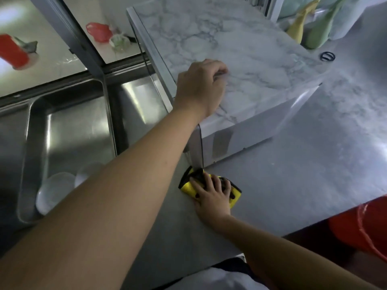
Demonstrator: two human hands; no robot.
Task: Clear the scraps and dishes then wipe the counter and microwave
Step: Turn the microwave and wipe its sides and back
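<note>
The microwave has a marble-patterned top and stands on the grey counter. My left hand rests on the near left part of that top. Its fingers are curled under, and nothing shows in them. My right hand lies with straight, spread fingers on a yellow and black cloth and presses it flat onto the counter. The cloth sits just in front of the microwave's near corner. White dishes lie in the steel sink at the left.
A red bucket stands below the counter edge at the lower right. Yellow and green bottles stand behind the microwave, with a black ring on the counter beside them. Red items sit beyond the window behind the sink.
</note>
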